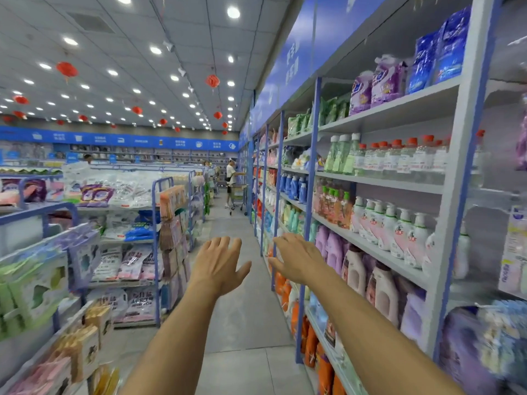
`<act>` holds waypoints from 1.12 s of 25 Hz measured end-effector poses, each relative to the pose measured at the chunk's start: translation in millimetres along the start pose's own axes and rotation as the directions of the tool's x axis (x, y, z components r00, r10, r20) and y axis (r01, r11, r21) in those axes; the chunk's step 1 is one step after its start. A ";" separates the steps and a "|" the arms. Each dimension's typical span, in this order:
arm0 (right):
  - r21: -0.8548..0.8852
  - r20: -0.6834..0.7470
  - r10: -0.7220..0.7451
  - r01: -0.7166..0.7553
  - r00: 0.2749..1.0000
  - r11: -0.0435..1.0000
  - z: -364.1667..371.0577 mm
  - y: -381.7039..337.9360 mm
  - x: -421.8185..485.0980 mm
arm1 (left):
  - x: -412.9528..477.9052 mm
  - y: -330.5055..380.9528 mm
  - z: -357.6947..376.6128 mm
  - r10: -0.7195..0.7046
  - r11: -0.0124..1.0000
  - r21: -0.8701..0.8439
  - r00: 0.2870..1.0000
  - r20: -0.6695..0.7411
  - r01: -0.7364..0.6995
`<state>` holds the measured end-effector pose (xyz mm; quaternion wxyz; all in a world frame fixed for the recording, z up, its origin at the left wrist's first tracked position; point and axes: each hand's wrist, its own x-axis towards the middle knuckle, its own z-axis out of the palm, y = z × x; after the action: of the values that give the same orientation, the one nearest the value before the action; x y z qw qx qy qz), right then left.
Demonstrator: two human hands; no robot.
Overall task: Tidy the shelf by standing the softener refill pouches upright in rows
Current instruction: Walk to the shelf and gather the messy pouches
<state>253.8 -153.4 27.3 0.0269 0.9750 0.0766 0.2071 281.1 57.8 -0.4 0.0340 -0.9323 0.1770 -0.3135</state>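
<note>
Pouches (463, 352) blurred, cut off lower right; left hand (218, 265), right hand (296, 259) outstretched.

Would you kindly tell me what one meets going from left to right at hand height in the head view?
pink and white pouches → left hand → right hand → lilac bottles → white pump bottles

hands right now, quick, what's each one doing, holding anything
Left hand: open, fingers spread, holding nothing, out over the aisle.
Right hand: open, fingers straight, holding nothing, near the shelf but not touching any product.
</note>
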 end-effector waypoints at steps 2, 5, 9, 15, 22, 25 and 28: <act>-0.009 -0.013 0.000 0.000 1.000 1.000 13.9 -11.8 31.4 | 18.1 -21.7 19.2 -0.003 1.000 -0.008 1.000 -0.001 0.003; 0.007 0.008 -0.002 0.002 1.000 1.000 38.6 -21.8 77.4 | 41.2 -51.6 53.1 -0.004 1.000 -0.014 1.000 0.008 0.004; 0.039 -0.007 -0.028 0.028 1.000 0.999 72.5 -26.9 154.6 | 90.9 -93.6 103.8 -0.049 0.999 0.000 0.999 -0.002 0.049; 0.046 -0.024 -0.081 0.082 0.996 0.996 117.1 -3.8 284.4 | 194.0 -133.4 168.1 -0.054 0.997 0.056 0.998 0.017 0.053; 0.065 -0.069 -0.097 0.101 0.993 0.993 169.2 51.2 439.4 | 346.4 -171.0 246.7 -0.091 0.994 0.057 0.996 -0.021 0.092; 0.051 -0.038 -0.090 0.092 0.995 0.995 204.2 70.9 491.7 | 390.1 -178.4 294.0 -0.110 0.993 0.054 0.994 0.020 0.109; 0.064 -0.027 -0.081 0.083 0.996 0.995 237.9 84.6 549.8 | 434.7 -188.8 345.4 -0.105 0.994 0.038 0.994 0.033 0.104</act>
<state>858.7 -153.6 37.0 0.0029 0.9688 0.1234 0.2149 867.4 65.2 4.7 0.0376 -0.9448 0.1216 -0.3019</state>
